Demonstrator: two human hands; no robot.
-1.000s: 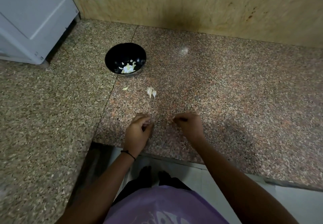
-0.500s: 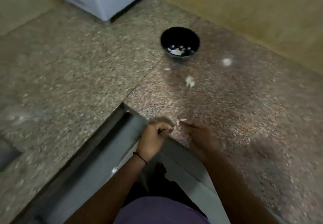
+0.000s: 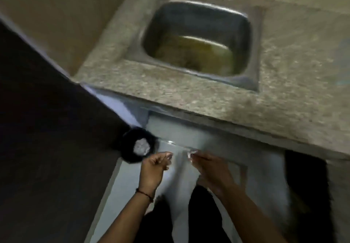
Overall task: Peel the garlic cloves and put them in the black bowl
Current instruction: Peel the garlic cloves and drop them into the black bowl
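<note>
The view is blurred by motion. My left hand (image 3: 153, 169) is curled in front of the counter, over the floor, pinching a small pale garlic piece (image 3: 168, 156) at its fingertips. My right hand (image 3: 210, 170) is beside it, a short gap apart, pinching a thin pale scrap of garlic skin (image 3: 190, 154). The black bowl and the loose cloves on the counter are out of view.
A steel sink (image 3: 244, 34) is sunk into the speckled granite counter (image 3: 170, 95) ahead. On the floor by my left hand stands a black round container (image 3: 130, 138) with pale scraps inside. A dark surface fills the left side.
The view has swung left from the bowl and cloves to the sink. My hands left the counter edge and now hang over the floor near the black container, slightly apart.
</note>
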